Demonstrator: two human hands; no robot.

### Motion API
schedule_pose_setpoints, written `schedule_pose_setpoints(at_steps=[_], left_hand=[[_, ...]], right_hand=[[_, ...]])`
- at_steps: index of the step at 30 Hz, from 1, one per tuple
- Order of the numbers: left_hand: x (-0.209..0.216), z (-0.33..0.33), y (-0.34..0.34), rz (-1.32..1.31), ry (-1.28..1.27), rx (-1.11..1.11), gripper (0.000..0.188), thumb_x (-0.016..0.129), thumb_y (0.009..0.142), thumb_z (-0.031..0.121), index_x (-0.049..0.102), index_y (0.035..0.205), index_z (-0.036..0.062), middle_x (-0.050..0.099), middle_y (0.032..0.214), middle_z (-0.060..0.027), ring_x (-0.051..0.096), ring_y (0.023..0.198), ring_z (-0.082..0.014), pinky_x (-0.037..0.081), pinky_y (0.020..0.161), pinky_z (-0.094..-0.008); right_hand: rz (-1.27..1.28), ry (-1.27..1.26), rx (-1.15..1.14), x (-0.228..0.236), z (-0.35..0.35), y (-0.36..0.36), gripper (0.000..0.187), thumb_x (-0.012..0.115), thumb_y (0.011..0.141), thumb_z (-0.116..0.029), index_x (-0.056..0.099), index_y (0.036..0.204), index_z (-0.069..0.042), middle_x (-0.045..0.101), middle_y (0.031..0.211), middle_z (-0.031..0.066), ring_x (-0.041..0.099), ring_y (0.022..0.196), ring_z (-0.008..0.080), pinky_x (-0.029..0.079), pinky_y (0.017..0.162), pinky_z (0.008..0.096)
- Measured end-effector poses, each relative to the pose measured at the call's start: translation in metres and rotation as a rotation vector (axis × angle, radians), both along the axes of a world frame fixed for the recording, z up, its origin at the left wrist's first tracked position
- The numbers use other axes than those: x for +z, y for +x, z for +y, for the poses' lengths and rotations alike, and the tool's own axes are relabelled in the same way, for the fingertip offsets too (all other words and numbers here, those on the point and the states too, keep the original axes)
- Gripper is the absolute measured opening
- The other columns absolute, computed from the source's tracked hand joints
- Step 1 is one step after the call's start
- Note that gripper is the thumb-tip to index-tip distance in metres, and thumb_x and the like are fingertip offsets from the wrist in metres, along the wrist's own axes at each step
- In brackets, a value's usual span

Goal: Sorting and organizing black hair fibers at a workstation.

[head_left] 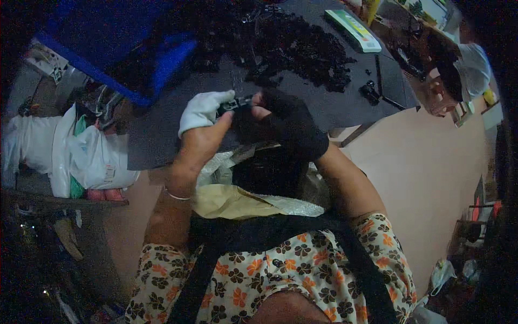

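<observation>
My left hand (202, 119), in a white glove that leaves the thumb bare, pinches a small dark part with a shiny clear or metallic-looking piece (237, 102). From the other side, my right hand (294, 121), in a black glove with bare fingertips, closes its thumb and finger on the same part's end. Both hands are held over the near part of the dark grey table (156, 137). Farther back on it spreads a heap of small glossy black pieces (302, 48). The part's exact kind is too small and dim to tell.
A blue bin (97, 67) stands at the far left, above white plastic bags (100, 154). A white and green box (353, 31) lies at the back right. Between my forearms and the table sits a tan bubble-lined bag (234, 202) by a dark opening.
</observation>
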State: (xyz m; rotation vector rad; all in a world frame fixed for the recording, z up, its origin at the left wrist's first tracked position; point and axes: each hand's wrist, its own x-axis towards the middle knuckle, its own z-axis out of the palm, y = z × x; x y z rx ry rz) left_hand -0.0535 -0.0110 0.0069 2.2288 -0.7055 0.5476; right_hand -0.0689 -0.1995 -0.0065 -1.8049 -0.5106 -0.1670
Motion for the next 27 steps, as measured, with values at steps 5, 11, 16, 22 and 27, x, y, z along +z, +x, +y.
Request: schedule_pose_setpoints(at_steps=[5, 11, 16, 22, 27], left_hand=[[0.003, -0.014, -0.022, 0.318, -0.236, -0.002, 0.025, 0.058, 0.075, 0.0, 0.059, 0.1, 0.0009, 0.056, 0.096, -0.0122, 0.057, 0.083, -0.0201, 0.048, 0.071, -0.0288], [0.006, -0.019, -0.027, 0.428, -0.4, -0.049, 0.025, 0.056, 0.077, -0.005, 0.056, 0.102, -0.004, 0.054, 0.103, -0.0117, 0.055, 0.085, -0.0151, 0.052, 0.063, -0.0243], [0.011, -0.022, -0.03, 0.538, -0.436, -0.058, 0.026, 0.06, 0.076, -0.003, 0.055, 0.101, -0.006, 0.054, 0.105, -0.0127, 0.056, 0.085, -0.0161, 0.053, 0.064, -0.0253], [0.008, -0.018, -0.032, 0.59, -0.58, 0.004, 0.021, 0.056, 0.08, -0.001, 0.055, 0.1, -0.0062, 0.055, 0.106, -0.0135, 0.056, 0.088, -0.0179, 0.052, 0.069, -0.0262], [0.009, -0.023, -0.04, 0.364, -0.329, -0.068, 0.022, 0.055, 0.08, 0.0, 0.056, 0.102, -0.0044, 0.057, 0.105, -0.0136, 0.057, 0.088, -0.0174, 0.049, 0.071, -0.0255]], right_hand=[[0.387, 0.333, 0.118, -0.003, 0.003, 0.0, 0.017, 0.054, 0.084, -0.018, 0.056, 0.093, -0.004, 0.054, 0.07, 0.0, 0.051, 0.06, 0.0076, 0.043, 0.057, 0.0222], [0.434, 0.298, 0.033, -0.002, 0.002, -0.001, 0.017, 0.054, 0.084, -0.018, 0.056, 0.092, -0.004, 0.056, 0.07, 0.0009, 0.052, 0.059, 0.0082, 0.043, 0.055, 0.0226], [0.295, 0.312, -0.032, -0.006, 0.006, -0.004, 0.015, 0.055, 0.083, -0.015, 0.056, 0.091, -0.002, 0.057, 0.071, 0.003, 0.054, 0.062, 0.0092, 0.045, 0.058, 0.0236], [-0.157, 0.001, -0.186, -0.006, -0.002, -0.003, 0.016, 0.057, 0.079, -0.011, 0.057, 0.092, -0.002, 0.059, 0.086, 0.0104, 0.059, 0.078, 0.0185, 0.047, 0.069, 0.028], [-0.531, -0.444, -0.136, -0.005, -0.009, -0.005, 0.026, 0.06, 0.072, -0.011, 0.057, 0.097, -0.004, 0.057, 0.097, 0.0135, 0.056, 0.091, 0.0281, 0.046, 0.077, 0.0347]])
